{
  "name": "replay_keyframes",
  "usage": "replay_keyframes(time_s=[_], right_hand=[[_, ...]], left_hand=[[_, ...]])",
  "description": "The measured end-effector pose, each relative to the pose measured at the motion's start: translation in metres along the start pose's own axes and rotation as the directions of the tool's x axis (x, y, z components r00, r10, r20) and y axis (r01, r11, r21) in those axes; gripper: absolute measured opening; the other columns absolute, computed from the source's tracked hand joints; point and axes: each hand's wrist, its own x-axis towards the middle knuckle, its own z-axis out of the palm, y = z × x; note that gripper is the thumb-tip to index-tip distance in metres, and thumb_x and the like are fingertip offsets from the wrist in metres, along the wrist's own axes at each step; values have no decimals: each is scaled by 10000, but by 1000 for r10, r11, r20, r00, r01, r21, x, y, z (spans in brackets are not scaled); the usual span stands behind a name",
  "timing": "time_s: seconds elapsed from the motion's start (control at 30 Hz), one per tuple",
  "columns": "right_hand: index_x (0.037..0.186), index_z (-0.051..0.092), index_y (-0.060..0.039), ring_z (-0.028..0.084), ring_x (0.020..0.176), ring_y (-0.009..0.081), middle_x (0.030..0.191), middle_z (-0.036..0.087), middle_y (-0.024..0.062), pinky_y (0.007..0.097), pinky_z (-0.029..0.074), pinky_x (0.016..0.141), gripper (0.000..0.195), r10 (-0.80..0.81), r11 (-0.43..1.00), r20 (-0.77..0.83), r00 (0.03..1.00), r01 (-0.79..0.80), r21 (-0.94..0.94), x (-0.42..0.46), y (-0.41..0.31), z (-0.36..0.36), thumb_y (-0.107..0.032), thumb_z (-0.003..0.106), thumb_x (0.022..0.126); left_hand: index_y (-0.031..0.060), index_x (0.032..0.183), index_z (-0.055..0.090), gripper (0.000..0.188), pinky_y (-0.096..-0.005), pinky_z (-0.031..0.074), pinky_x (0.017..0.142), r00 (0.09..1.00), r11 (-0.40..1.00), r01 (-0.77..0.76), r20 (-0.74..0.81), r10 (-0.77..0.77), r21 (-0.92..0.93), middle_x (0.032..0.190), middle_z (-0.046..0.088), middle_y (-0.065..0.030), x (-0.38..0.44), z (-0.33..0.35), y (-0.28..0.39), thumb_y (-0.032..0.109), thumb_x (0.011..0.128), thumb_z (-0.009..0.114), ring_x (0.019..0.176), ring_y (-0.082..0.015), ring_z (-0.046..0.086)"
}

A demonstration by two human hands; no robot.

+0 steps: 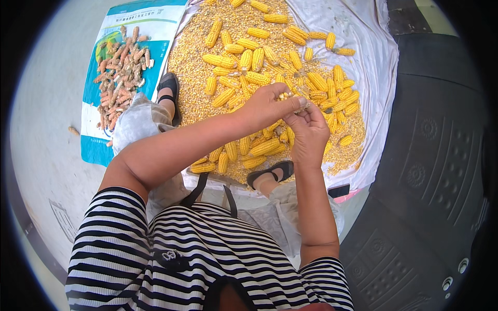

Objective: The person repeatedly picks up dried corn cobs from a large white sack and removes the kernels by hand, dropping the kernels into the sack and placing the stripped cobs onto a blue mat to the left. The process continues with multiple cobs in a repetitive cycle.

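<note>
Both hands meet over a heap of yellow corn ears (256, 77), around one small corn ear (284, 96) that they mostly hide. My left hand (268, 107) is curled about it with the thumb laid along the near side. Fingers of my right hand (310, 134) pinch its other end, where a pale stretch of cob shows. Some kernels are visible between the left fingers. Loose corn kernels (190, 58) spread thickly beneath and around the ears, on a white cloth sheet (373, 58).
Bare reddish cobs (122, 74) are piled on a blue and white printed sack (91, 144) at left. One stray cob (73, 131) lies on the grey floor (46, 97). A dark embossed panel (428, 147) borders the right side. A phone-like black object (338, 191) rests near my right foot.
</note>
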Motion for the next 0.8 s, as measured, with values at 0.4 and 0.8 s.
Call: replay_keyframes(time_s=[0.4, 0.8], right_hand=[[1200, 555, 88, 636, 985, 146, 1115, 642, 119, 259, 531, 869, 386, -40, 999, 16, 999, 40, -21, -3, 8, 2, 104, 663, 830], [1179, 564, 79, 646, 971, 144, 1093, 653, 112, 258, 542, 847, 367, -18, 999, -12, 1000, 17, -32, 0, 9, -2, 76, 686, 834]], left_hand=[[49, 897, 577, 206, -252, 389, 615, 996, 996, -62, -74, 57, -66, 755, 507, 28, -2, 3, -13, 232, 967, 515, 697, -62, 454], [44, 910, 588, 172, -230, 442, 686, 999, 999, -1, -43, 0, -41, 842, 594, 0, -5, 5, -3, 216, 903, 597, 791, -56, 537]])
